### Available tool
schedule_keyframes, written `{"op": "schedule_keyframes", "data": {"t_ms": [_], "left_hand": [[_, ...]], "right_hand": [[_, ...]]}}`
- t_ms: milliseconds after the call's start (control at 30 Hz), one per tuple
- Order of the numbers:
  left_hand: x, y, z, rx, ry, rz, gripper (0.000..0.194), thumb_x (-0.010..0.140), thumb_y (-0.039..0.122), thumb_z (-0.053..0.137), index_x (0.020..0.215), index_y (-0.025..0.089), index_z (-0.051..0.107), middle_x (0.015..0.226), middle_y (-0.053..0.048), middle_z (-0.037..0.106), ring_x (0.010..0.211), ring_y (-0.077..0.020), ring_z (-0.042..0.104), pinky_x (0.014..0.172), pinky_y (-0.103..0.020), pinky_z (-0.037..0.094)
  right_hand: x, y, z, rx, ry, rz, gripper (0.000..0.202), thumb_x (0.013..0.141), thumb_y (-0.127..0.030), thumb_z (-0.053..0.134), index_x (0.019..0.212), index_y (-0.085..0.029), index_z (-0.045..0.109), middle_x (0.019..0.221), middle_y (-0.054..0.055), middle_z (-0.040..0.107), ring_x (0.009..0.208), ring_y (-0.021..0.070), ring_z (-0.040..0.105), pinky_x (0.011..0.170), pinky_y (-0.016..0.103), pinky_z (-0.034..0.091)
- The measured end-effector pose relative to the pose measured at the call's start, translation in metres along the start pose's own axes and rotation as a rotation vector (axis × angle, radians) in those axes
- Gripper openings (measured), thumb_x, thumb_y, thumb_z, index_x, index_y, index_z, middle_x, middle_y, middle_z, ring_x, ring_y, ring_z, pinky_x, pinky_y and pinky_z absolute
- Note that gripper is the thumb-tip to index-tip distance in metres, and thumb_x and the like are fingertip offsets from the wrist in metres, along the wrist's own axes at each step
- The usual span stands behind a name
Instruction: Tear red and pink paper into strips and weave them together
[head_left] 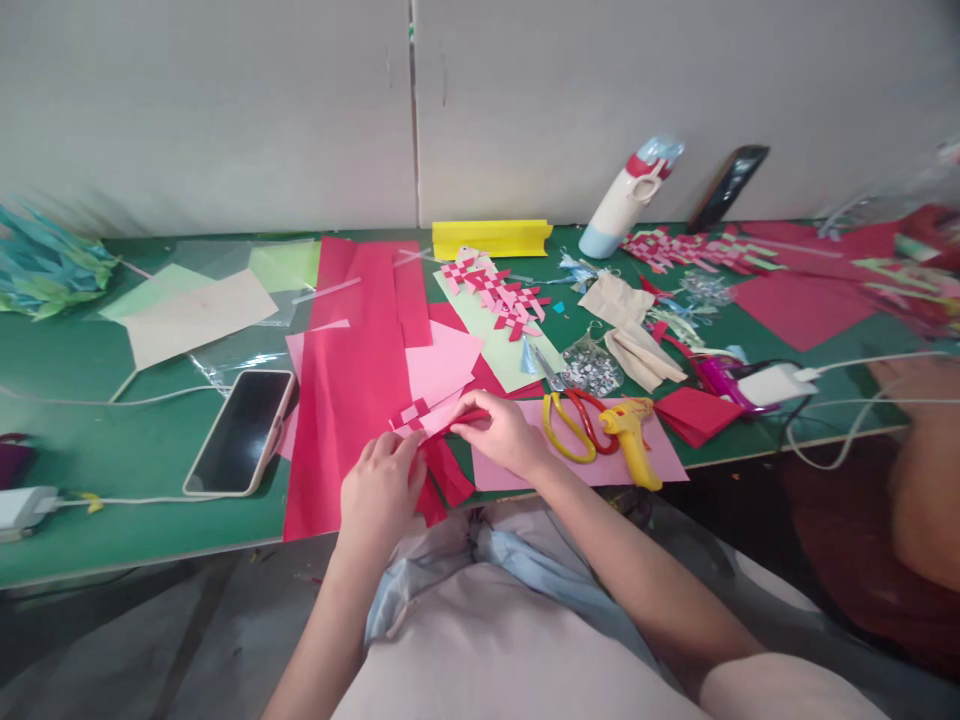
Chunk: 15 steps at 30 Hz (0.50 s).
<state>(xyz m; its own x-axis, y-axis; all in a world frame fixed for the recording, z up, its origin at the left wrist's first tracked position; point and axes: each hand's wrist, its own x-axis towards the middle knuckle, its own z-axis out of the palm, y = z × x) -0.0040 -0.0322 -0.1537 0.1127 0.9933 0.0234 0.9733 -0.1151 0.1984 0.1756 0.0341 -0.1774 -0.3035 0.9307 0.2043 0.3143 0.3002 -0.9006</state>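
Both hands work at a small woven piece of red and pink paper strips (411,414) at the table's front edge. My left hand (381,484) rests on its near side, fingers bent and pressed on the strips. My right hand (495,430) pinches a strip end between thumb and forefinger, just right of the weave. Loose red strips (450,474) hang below the fingers. Under the work lie large red paper sheets (337,400) and a pink sheet (442,360). Behind them, a finished-looking woven red and pink strip (499,293) lies on pale green paper (480,318).
Right of my hands are scissors (568,428) and a yellow glue gun (631,436) on pink paper. A phone (241,432) lies left. A bottle (628,200) stands behind. Another person's arm (930,460) is at the right, near white cables (832,455).
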Motion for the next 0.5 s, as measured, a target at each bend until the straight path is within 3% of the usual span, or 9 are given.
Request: {"op": "schedule_keyframes", "data": {"t_ms": [167,300,500], "left_hand": [[0.0,0.002,0.002,0.086,-0.056,0.009,0.035,0.093,0.03,0.04,0.122,0.027,0.058,0.103,-0.008,0.062,0.096,-0.0221,0.058,0.069,-0.028,0.047],[-0.001,0.002,0.005,0.133,-0.048,0.038,0.036,0.094,0.031,0.038,0.125,0.028,0.057,0.103,-0.01,0.06,0.095,-0.0231,0.057,0.063,-0.028,0.047],[-0.002,0.005,0.006,0.208,-0.035,0.097,0.039,0.095,0.033,0.034,0.128,0.028,0.054,0.098,-0.011,0.057,0.088,-0.024,0.057,0.058,-0.028,0.046]], "right_hand": [[0.011,0.006,0.001,0.147,0.06,0.132,0.023,0.072,-0.019,0.066,0.091,-0.02,0.054,0.082,0.001,0.067,0.073,0.0152,0.066,0.071,0.028,0.053],[0.022,0.012,0.001,0.099,0.085,0.163,0.034,0.071,-0.022,0.067,0.103,-0.019,0.054,0.082,0.002,0.069,0.074,0.0166,0.066,0.07,0.029,0.052],[0.032,0.013,0.001,0.059,0.043,0.133,0.031,0.07,-0.018,0.065,0.1,-0.02,0.056,0.087,0.002,0.07,0.077,0.0158,0.066,0.073,0.029,0.051]]}}
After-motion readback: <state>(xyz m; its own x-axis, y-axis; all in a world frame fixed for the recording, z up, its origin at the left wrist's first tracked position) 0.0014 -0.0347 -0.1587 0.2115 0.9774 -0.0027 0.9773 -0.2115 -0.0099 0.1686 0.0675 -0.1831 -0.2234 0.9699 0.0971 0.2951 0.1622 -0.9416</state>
